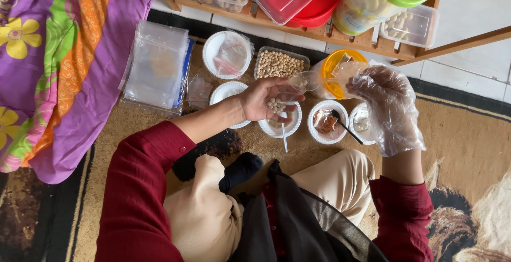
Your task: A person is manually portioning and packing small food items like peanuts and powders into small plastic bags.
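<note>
You are putting nuts into a small bag.
Your left hand is cupped open with pale nuts in the palm. Your gloved right hand pinches the clear bag above the white bowls. Next, I think, tip them in gently.

Setting: home floor, informal snack-packing spot. Evidence: patterned carpet over tiled floor, floral bedding, low wooden shelf w/ food tubs, small bowls, stack of plastic bags.
</note>
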